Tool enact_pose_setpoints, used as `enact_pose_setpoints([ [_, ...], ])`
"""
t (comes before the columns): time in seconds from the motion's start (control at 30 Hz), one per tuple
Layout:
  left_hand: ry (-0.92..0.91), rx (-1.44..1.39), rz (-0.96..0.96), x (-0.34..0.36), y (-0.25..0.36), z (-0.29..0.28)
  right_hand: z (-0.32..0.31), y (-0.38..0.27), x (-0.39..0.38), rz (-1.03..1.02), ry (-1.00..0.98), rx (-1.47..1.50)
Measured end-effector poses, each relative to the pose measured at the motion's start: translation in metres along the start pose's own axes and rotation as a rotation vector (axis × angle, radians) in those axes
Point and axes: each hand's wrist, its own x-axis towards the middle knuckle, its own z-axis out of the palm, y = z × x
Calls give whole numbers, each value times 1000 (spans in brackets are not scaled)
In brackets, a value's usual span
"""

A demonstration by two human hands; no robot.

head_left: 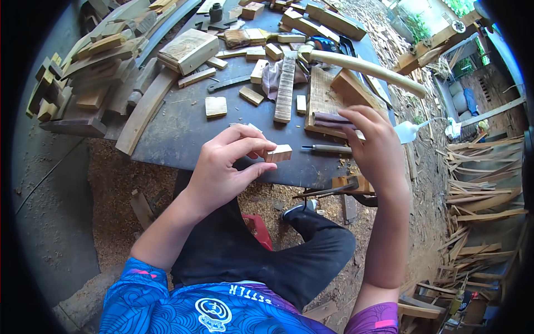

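Observation:
My left hand [225,167] pinches a small pale wooden block [278,153] between thumb and fingers, just above the near edge of the dark workbench [172,131]. My right hand [372,145] is raised to the right of it and grips a dark flat piece of wood [331,119] that sticks out leftward from the fingers. A chisel with a dark handle [325,148] lies on the bench between the two hands.
The bench holds several wood offcuts, a big pale block [188,50], a figured strip [285,86], a curved pale handle [361,67] and a cloth [271,75]. Stacked planks [94,72] lie left. Sawdust covers the ground; wood scraps [478,195] pile at right.

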Motion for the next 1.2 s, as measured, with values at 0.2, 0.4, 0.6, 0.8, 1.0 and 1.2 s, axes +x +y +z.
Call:
enact_pose_setpoints([
  [0.2,-3,-54,23,-1,-6,0,15,10,16,7,-139,-35],
  [0.4,-33,-142,-7,-2,-3,-3,-4,-2,-10,56,79,73],
  [0.6,-256,-197,151,22,34,13,-24,-5,-60,102,206,103],
  [0.8,-340,58,499,37,63,65,-33,-20,-96,445,258,442],
  [1.0,-368,526,790,31,65,90,-37,-28,-121,513,287,554],
  [1.2,-493,530,825,30,64,83,-36,-28,-140,646,314,1054],
])
